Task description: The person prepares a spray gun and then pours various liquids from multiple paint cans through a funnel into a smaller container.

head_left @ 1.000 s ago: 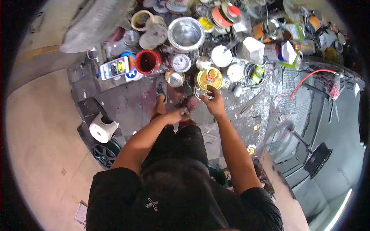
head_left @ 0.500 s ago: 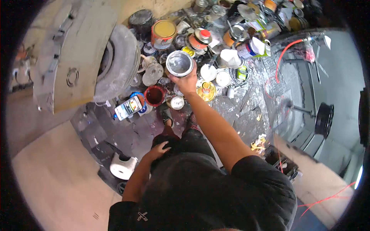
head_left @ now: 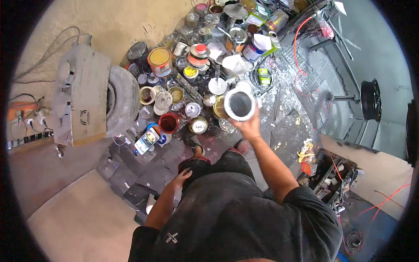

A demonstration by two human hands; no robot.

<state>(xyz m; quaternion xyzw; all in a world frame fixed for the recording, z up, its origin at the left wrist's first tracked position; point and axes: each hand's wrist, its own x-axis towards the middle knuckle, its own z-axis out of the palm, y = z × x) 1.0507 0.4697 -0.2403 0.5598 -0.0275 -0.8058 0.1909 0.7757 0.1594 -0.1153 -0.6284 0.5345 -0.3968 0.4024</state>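
Observation:
My right hand (head_left: 249, 127) is closed round the side of an open paint can (head_left: 240, 105) with a pale rim and a grey inside. It is held above the cluster of tins and hides part of a yellow can (head_left: 218, 107) beside it. My left hand (head_left: 181, 177) lies on the leg of my dark shorts, its fingers stretched out and nothing visible in it. In front of me stand a red-rimmed can (head_left: 169, 123) with dark red inside and a small can with a white lid (head_left: 199, 125). A lit phone (head_left: 146, 140) leans near them.
A tyre (head_left: 124, 101) and a worn box-like unit (head_left: 83, 96) stand at the left. Many tins crowd the far side, among them a large gold-lidded can (head_left: 159, 62). A red hose (head_left: 298, 39) and a black wheel rim (head_left: 370, 100) are at the right, with a cluttered crate (head_left: 329, 177) nearer.
My right hand has carried the paint can to the right and nearer to me, uncovering tins at its earlier place. The view has shifted; my left hand stays at my leg.

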